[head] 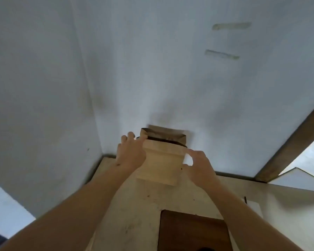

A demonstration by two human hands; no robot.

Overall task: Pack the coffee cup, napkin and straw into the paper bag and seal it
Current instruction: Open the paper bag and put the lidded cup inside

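White wall (152, 60) — pale scuffed table (130, 214)

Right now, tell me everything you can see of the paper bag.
The paper bag is plain light-brown paper, standing upright on the pale table against the white wall. Its mouth is open, the inside dark, contents not discernible. The left hand holds its left side; the right hand pinches its right upper edge.

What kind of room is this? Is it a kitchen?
Hard to say. It looks like a plain indoor corner, maybe a workroom: bare white walls, a scuffed pale wooden table pushed against them, and a paper bag held by both hands. Nothing kitchen-like shows.
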